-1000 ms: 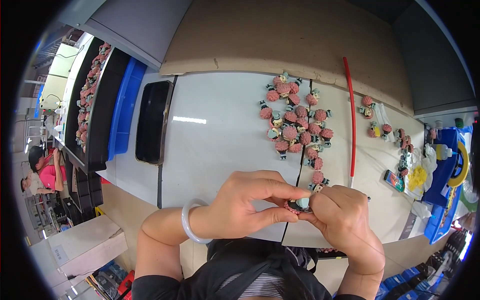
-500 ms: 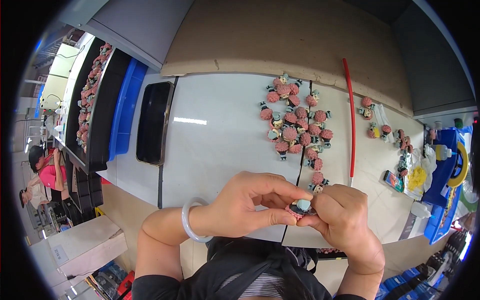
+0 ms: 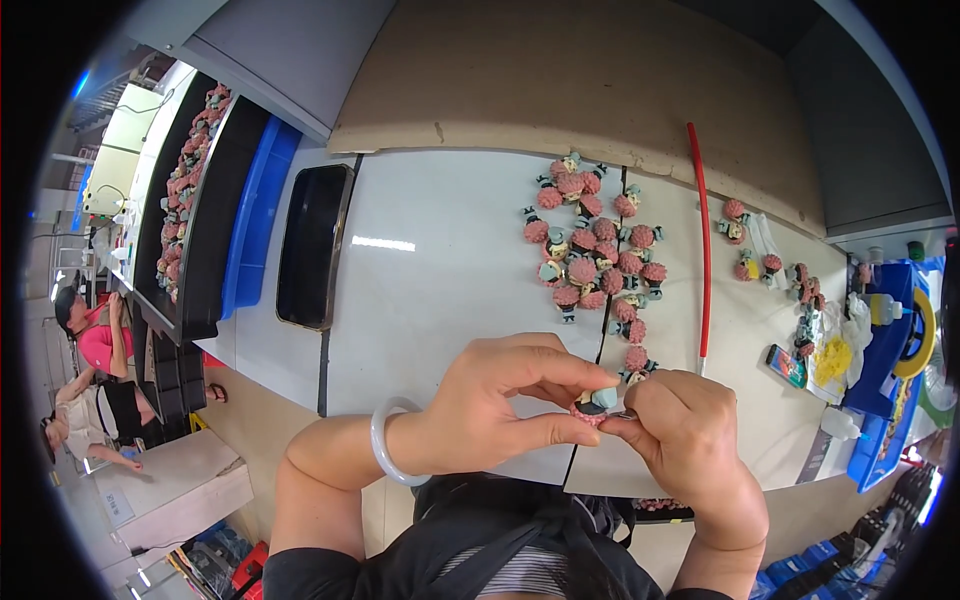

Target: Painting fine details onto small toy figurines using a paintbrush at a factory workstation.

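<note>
The small figurine (image 3: 598, 400), with a pink underside and a pale blue top, is held above the near edge of the table (image 3: 440, 300), close before the body. It is pinched between the thumb and fingers of the left hand (image 3: 505, 400), which is closed only at the tips. The right hand (image 3: 690, 420) is curled tightly just beside it; whether the thin dark piece near its thumb is gripped cannot be told, because the view there is small.

The white table top is divided by dark seams. Near its middle, a cluster of pink figurines (image 3: 590, 245) is spread across one seam. A dark phone (image 3: 315, 245) is laid at the left, and a red rod (image 3: 702, 250) at the right of the cluster. A blue bin (image 3: 885, 340) is placed at the right edge. At the far left, beyond a blue tray (image 3: 250, 220), a person in pink (image 3: 98, 345) is seen.
</note>
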A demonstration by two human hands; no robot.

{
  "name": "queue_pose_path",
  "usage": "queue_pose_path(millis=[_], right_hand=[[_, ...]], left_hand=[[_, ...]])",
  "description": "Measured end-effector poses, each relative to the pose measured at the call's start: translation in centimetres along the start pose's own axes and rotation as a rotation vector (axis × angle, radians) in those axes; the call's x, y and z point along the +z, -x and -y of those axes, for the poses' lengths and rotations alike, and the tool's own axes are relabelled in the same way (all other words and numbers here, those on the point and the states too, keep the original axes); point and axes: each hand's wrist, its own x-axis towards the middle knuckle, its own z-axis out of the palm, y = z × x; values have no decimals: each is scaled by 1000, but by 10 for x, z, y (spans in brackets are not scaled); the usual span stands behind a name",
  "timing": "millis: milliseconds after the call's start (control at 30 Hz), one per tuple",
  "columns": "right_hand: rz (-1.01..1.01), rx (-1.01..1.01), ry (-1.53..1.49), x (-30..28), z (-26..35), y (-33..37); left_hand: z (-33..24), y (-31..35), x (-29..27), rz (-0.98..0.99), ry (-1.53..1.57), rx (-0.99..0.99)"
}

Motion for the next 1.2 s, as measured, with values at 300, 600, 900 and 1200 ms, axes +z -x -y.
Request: queue_pose_path(millis=[300,600,900,1200], right_hand=[[-14,-34,-14,5,-2,0],[-66,-52,-19,8,-3,0],[-24,-6,-22,6,-1,1],[-4,-9,-2,5,-1,-2]], left_hand=[[-4,0,-1,1,-197,113],[-2,0,-1,8,-89,42],[-1,0,0,-4,-133,104],[2,1,-1,11,-5,2]])
